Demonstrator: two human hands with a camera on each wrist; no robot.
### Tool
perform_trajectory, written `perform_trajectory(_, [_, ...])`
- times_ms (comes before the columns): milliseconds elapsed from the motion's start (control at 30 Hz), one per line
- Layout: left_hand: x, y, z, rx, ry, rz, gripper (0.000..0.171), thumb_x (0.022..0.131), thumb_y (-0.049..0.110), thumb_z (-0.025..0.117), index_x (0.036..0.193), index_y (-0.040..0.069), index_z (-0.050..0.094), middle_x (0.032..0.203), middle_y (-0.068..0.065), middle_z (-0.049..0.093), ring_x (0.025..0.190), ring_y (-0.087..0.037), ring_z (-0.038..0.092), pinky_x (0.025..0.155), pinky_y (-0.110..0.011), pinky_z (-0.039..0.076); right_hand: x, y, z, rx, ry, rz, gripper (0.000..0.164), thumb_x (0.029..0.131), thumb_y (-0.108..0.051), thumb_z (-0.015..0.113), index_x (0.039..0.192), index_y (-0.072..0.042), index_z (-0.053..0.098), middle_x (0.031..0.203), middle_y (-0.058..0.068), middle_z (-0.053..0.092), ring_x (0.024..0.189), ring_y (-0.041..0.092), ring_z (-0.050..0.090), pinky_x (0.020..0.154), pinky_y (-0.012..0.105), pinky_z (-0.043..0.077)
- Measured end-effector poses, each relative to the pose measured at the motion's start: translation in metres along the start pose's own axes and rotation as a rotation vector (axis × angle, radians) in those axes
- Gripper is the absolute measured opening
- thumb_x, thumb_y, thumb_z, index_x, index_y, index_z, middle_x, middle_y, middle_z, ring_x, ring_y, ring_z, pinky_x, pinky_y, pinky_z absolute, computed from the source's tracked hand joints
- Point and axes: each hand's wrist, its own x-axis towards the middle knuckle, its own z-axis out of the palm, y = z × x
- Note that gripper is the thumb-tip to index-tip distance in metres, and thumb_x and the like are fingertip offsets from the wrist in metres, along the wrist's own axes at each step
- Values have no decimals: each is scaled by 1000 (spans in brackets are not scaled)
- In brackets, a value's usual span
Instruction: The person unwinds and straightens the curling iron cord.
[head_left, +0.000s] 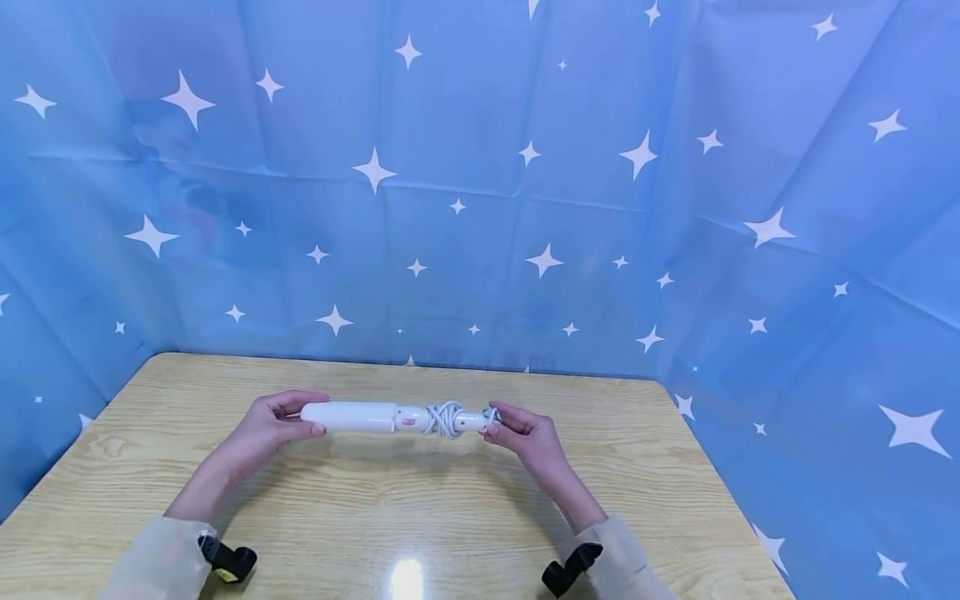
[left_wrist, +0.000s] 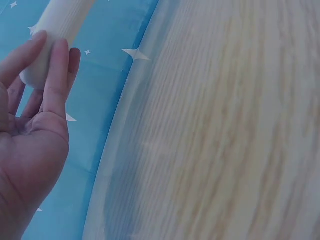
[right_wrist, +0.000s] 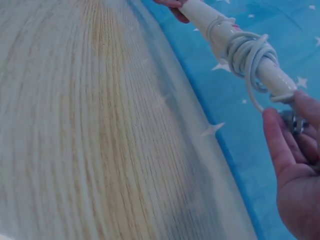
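Note:
A long white hair styling iron (head_left: 348,416) is held level above the wooden table, with its grey-white cord (head_left: 446,419) wound round the narrower handle. My left hand (head_left: 262,429) grips the thick, smooth end between thumb and fingers; the left wrist view shows that rounded end (left_wrist: 37,75) in the fingertips. At the handle's end, my right hand (head_left: 534,440) pinches the tip and the plug. Metal prongs of the plug (right_wrist: 298,123) show between the fingers in the right wrist view. A small pinkish mark (head_left: 408,422) sits on the handle near the cord.
The light wooden table (head_left: 420,508) spreads beneath both hands. Behind it and at the sides hangs a blue cloth (head_left: 465,233) with white stars. Black straps with small devices (head_left: 228,560) are on both wrists, over pale sleeves.

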Motion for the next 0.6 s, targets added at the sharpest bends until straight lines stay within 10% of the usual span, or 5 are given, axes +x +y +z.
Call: perform_trajectory(600, [2,11,15,21,25,-4,55,85,12,85,134,-2,63,127,-16,59,105,-25,60,85,-30,62,-5,-5,-4,83,-108,-57,46,107,-12,57,145,12,47,135,32,58,105,21,72,97,37,59])
